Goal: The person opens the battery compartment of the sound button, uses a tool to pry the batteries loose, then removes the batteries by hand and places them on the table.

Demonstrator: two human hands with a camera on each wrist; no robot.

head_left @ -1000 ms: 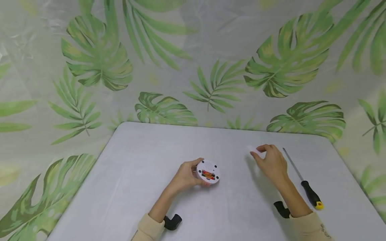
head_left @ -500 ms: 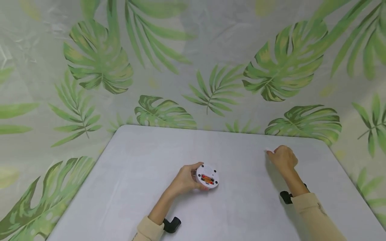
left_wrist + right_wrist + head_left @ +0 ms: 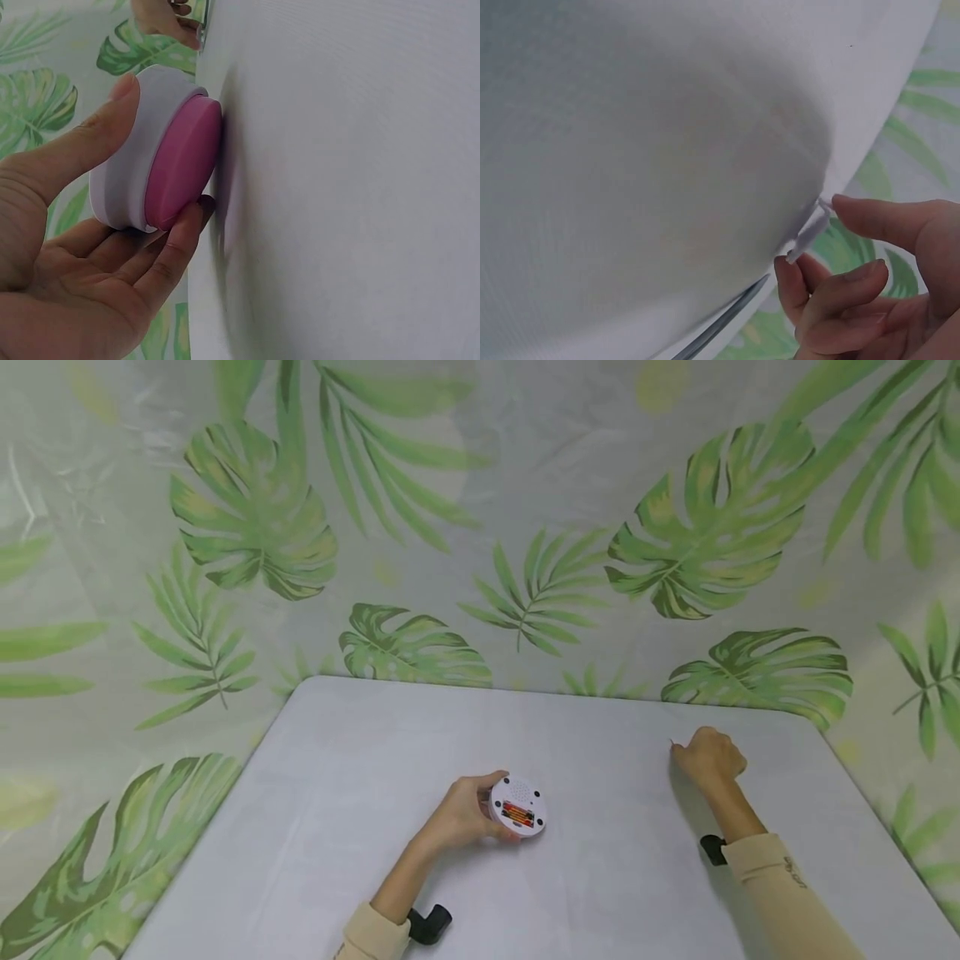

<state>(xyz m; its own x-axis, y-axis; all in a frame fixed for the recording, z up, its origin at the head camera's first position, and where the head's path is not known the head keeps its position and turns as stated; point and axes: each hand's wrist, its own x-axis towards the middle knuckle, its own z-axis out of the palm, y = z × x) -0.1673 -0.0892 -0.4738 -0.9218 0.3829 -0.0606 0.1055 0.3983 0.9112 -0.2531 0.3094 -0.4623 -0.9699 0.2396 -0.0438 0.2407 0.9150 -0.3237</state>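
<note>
My left hand (image 3: 461,814) grips a round white battery-powered device (image 3: 519,807) by its sides. Its underside faces up, showing small dark feet, a patch of tiny holes and an uncovered compartment with red-and-yellow batteries (image 3: 517,814). The left wrist view shows its pink domed side (image 3: 184,161) turned toward the table. Over at the right, my right hand (image 3: 708,760) pinches a small white plastic piece (image 3: 810,231), likely a battery cover, between thumb and fingertip, at or just above the tabletop. I cannot tell whether it touches.
The white table (image 3: 360,743) stands against a leaf-patterned backdrop (image 3: 420,527). A metal screwdriver shaft (image 3: 724,322) lies beside my right hand in the right wrist view; my right arm hides it in the head view. Black wrist mounts (image 3: 430,925) sit on both arms.
My right hand has moved right with the small white piece and lowered toward the table, coming over the screwdriver. My left hand holds the device in nearly the same spot.
</note>
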